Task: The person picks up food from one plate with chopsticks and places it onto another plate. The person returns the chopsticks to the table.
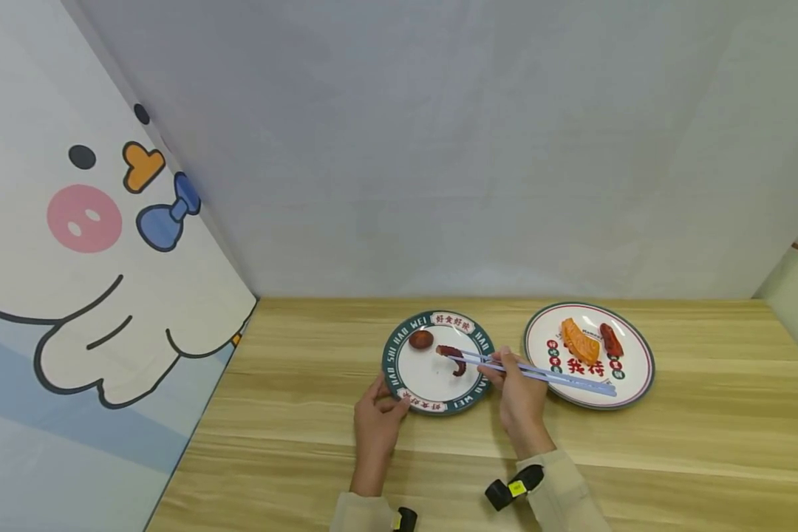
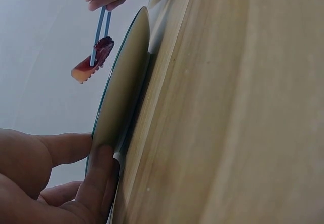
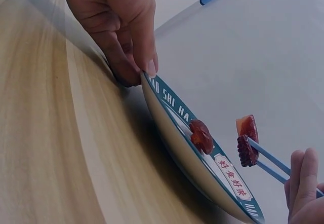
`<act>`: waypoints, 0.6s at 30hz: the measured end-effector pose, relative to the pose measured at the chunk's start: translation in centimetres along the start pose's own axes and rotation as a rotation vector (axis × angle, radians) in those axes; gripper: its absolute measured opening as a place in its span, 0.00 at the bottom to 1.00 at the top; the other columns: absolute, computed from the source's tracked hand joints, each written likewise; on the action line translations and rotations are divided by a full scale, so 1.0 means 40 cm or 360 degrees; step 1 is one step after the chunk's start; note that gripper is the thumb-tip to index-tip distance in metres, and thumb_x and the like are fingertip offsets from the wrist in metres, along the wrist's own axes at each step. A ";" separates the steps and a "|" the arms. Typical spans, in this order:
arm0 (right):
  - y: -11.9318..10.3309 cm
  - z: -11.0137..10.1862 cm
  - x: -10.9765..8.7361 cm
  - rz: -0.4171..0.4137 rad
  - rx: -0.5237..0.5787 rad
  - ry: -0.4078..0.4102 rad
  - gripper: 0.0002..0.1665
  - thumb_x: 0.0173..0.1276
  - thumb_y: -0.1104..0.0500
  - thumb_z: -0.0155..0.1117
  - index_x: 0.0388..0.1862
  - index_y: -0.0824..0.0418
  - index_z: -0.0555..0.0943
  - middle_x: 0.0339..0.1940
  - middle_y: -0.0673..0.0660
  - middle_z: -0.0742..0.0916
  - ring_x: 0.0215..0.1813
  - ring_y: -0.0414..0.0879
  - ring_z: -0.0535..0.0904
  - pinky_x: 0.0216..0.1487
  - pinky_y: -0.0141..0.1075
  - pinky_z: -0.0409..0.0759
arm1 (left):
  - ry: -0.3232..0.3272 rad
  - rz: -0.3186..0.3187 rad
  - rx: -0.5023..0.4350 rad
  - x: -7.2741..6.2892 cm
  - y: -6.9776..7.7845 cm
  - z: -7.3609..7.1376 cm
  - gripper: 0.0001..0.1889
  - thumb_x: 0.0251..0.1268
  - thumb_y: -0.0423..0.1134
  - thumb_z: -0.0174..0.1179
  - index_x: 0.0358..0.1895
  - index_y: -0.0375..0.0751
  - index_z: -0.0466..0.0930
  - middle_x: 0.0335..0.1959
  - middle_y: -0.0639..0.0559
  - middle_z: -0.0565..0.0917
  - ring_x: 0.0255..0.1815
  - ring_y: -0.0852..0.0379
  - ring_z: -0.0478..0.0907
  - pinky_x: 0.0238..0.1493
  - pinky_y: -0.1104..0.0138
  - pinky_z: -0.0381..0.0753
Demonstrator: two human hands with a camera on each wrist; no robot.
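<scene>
My right hand (image 1: 522, 399) grips a pair of light blue chopsticks (image 1: 565, 378). Pinched at their tips is a dark red octopus tentacle piece (image 3: 247, 142) with knobbly suckers along one edge. Both wrist views show it raised above the green-rimmed plate (image 1: 412, 395). At the near left of that plate, my left hand (image 1: 377, 423) holds the rim, thumb (image 2: 71, 147) on the upper side and fingers underneath. On the plate lies a glossy reddish-brown food piece (image 1: 421, 339), roundish from above.
A second plate (image 1: 539, 332) with red lettering stands close on the right, under the chopsticks' rear ends. It bears an orange, pale-striped slice (image 1: 579, 341) and a small red piece (image 1: 610, 340). A grey wall (image 1: 479, 185) rises behind the wooden table (image 1: 279, 414).
</scene>
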State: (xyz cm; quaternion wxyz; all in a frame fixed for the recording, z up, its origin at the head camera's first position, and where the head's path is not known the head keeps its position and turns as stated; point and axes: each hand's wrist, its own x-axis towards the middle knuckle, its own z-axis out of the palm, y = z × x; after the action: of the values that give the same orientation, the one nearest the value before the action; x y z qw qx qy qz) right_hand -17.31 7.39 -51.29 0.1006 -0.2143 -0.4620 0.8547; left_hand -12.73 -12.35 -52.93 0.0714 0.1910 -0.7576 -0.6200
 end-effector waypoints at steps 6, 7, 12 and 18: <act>-0.007 -0.002 0.003 0.0005 -0.0013 0.0027 0.15 0.82 0.67 0.56 0.50 0.83 0.80 0.33 0.58 0.88 0.27 0.42 0.89 0.39 0.33 0.90 | 0.0000 0.0003 -0.0004 0.000 0.004 -0.001 0.35 0.62 0.20 0.69 0.74 0.23 0.70 0.52 0.35 0.82 0.39 0.55 0.82 0.33 0.75 0.82; -0.008 -0.003 0.003 0.0002 -0.0002 0.0030 0.15 0.82 0.67 0.56 0.49 0.82 0.81 0.34 0.58 0.88 0.27 0.43 0.90 0.39 0.34 0.90 | 0.0003 -0.0002 -0.0004 0.000 0.004 -0.001 0.35 0.62 0.20 0.69 0.74 0.23 0.70 0.52 0.35 0.82 0.38 0.55 0.82 0.33 0.75 0.82; -0.016 -0.009 0.002 0.0003 0.0067 0.0021 0.18 0.82 0.67 0.56 0.31 0.66 0.86 0.32 0.58 0.88 0.28 0.43 0.90 0.39 0.33 0.89 | 0.0006 -0.0018 -0.0009 0.000 0.003 0.000 0.35 0.62 0.20 0.69 0.74 0.23 0.69 0.52 0.36 0.83 0.37 0.57 0.81 0.32 0.75 0.81; -0.026 -0.017 0.005 -0.0001 0.0072 0.0021 0.22 0.83 0.67 0.55 0.26 0.60 0.86 0.28 0.56 0.90 0.26 0.41 0.89 0.36 0.29 0.88 | 0.0006 0.0018 0.0006 0.001 0.001 -0.002 0.35 0.61 0.20 0.70 0.73 0.22 0.70 0.51 0.35 0.83 0.36 0.57 0.82 0.30 0.76 0.79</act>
State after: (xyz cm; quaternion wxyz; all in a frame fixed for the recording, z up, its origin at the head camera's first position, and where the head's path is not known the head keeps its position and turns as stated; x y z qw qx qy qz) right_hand -17.20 8.55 -50.80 0.1089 -0.2174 -0.4419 0.8635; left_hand -12.74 -12.42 -52.90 0.0760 0.1879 -0.7597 -0.6178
